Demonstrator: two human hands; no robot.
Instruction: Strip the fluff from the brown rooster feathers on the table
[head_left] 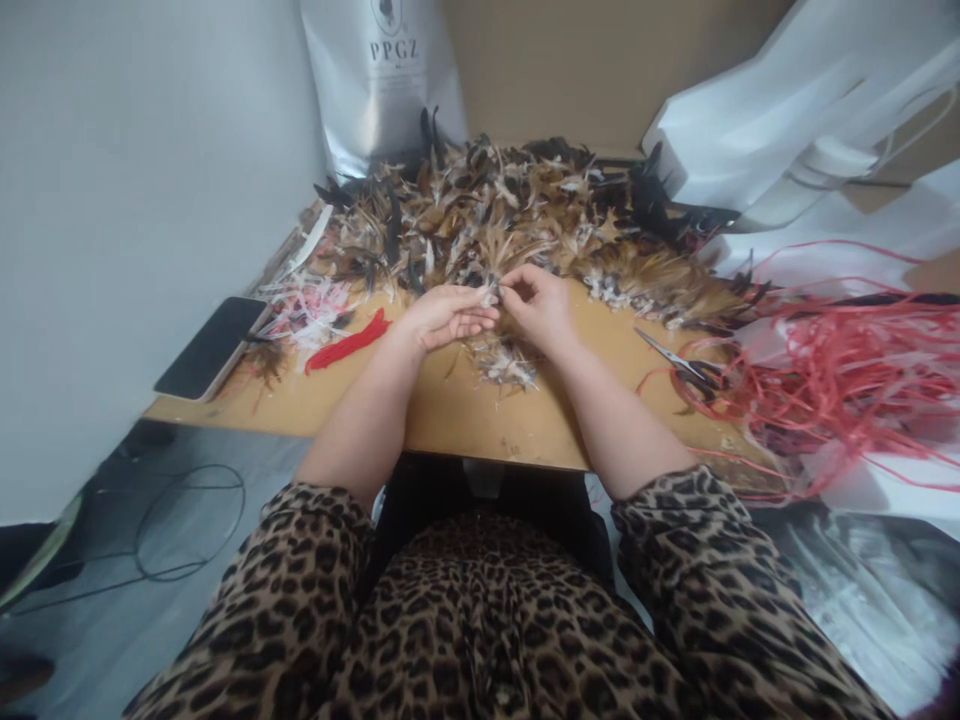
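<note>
Between my two hands, over the wooden table, is a small bunch of brown feathers (493,262) with pale, fluffy quill ends. My left hand (450,316) pinches its base between thumb and forefinger, the other fingers loosely curled. Thumb and forefinger of my right hand (541,308) are closed together at the same base; what exactly they grip there is too small to make out. A big heap of brown and black feathers (442,215) lies just behind my hands. Below them, near the table's front, rests a loose feather clump (508,365) with whitish ends.
Left on the wooden table (480,425) are a phone (214,345), a red thread bundle (347,343) and white and pink strands (307,305). Right are scissors (679,365) and tangled red strings (862,390). A silver bag (390,110) stands behind; a black cable (187,487) loops below.
</note>
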